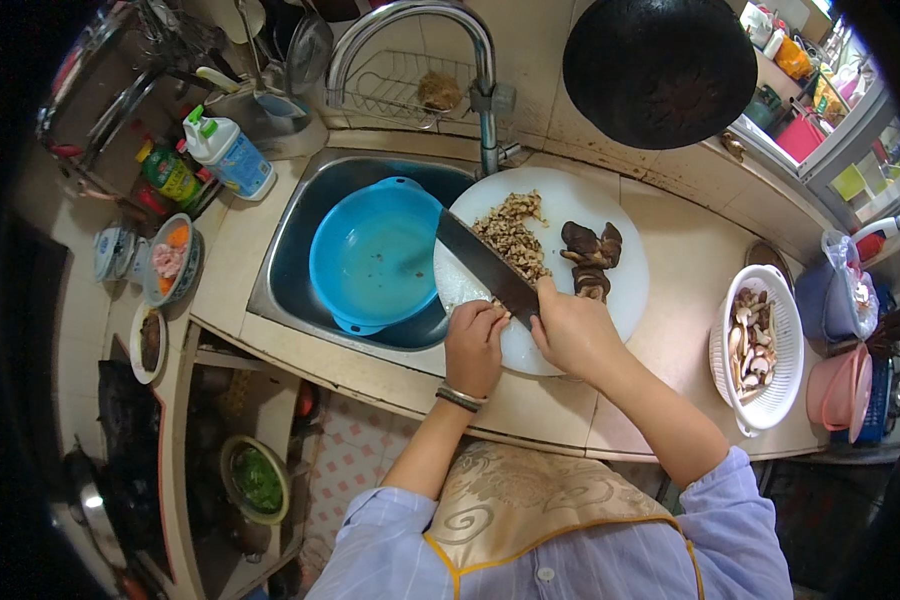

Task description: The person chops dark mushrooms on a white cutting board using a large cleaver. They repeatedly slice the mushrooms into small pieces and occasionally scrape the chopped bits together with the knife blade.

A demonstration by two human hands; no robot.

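My right hand (pixel 577 330) grips a cleaver (pixel 487 266), whose dark blade lies slantwise over a round white cutting board (pixel 630 202). At the board's near left, my left hand (pixel 478 341) has its fingertips bent down on a small bit of chopped food close to the blade. Beyond the blade is a heap of finely chopped mushroom (pixel 514 232). Dark whole mushroom caps (pixel 592 244) sit at the board's right, with sliced mushroom (pixel 592 283) just below them. What else my right palm covers is hidden.
A blue basin (pixel 375 255) of cloudy water stands in the steel sink (pixel 285 277), left of the board, under a curved faucet (pixel 486 90). To the right is a white plastic colander (pixel 791 360) of cut mushrooms. A dark wok (pixel 660 71) hangs on the wall. Bowls line the left counter.
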